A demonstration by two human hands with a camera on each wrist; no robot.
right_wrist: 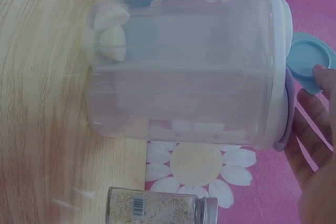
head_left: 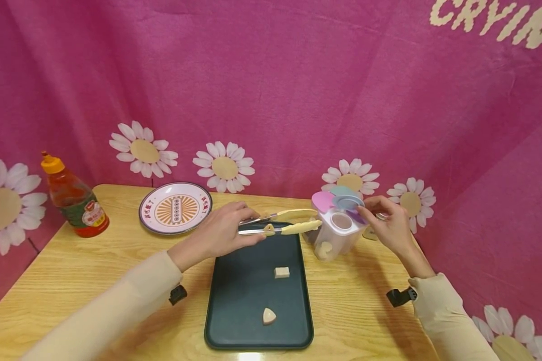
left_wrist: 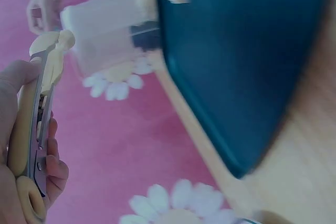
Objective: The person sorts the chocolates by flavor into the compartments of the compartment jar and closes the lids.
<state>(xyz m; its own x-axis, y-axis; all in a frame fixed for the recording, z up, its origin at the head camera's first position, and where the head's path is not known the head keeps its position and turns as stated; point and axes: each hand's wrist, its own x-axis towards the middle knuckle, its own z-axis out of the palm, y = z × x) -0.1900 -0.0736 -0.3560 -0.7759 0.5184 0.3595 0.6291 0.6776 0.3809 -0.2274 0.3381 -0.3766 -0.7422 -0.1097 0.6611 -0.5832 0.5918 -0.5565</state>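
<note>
My left hand [head_left: 223, 230] grips a pair of tongs [head_left: 298, 228] with cream-yellow tips, pointed right over the tray's far end. Whether anything sits between the tips I cannot tell. Just beyond them stands a clear divided container [right_wrist: 184, 72] with pink, teal and purple flip lids. One round opening in its white top [head_left: 329, 215] is uncovered. Pale pieces [right_wrist: 113, 43] lie at its bottom. With thumb and fingertips, my right hand [head_left: 390, 225] pinches the raised blue lid [right_wrist: 310, 59]. On the dark tray [head_left: 248, 296] lie a white block [head_left: 281, 272] and a rounded triangular piece [head_left: 268, 316].
A patterned plate [head_left: 176, 208] lies at the back left of the wooden table [head_left: 140, 260]. Farther left stands a red sauce bottle [head_left: 81, 203] with a yellow cap. A small jar of grains [right_wrist: 152, 205] is beside the container. Pink cloth [head_left: 271, 90] hangs behind.
</note>
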